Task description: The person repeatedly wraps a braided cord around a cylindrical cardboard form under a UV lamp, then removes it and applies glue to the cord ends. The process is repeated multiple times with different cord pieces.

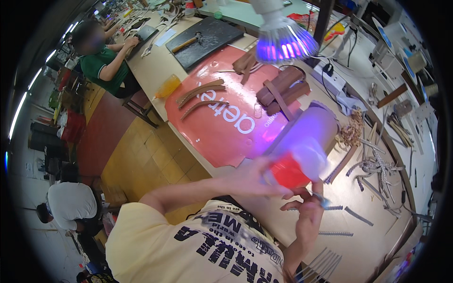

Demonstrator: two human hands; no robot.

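Observation:
My left hand (pixel 252 179) is closed around a red and white container (pixel 290 170), perhaps a bottle, smeared by motion and tilted. Just below it, my right hand (pixel 309 214) has bent fingers close to the container's lower end. A small bluish thing (pixel 324 203) shows at its fingertips, too blurred to name. Short braided cords (pixel 358 216) lie on the table beside my right hand. Beyond the container rests a large roll of brownish material (pixel 311 125), lit purple by the lamp.
A lamp (pixel 287 45) hangs low over the table. On a red sheet (pixel 212 137) lie brown strips (pixel 200 92) and a tied brown bundle (pixel 283 89). Tangled cords (pixel 377 165) are at right. A hammer (pixel 186 43) rests on a black slab (pixel 207 47). Another person (pixel 106 66) works at far left.

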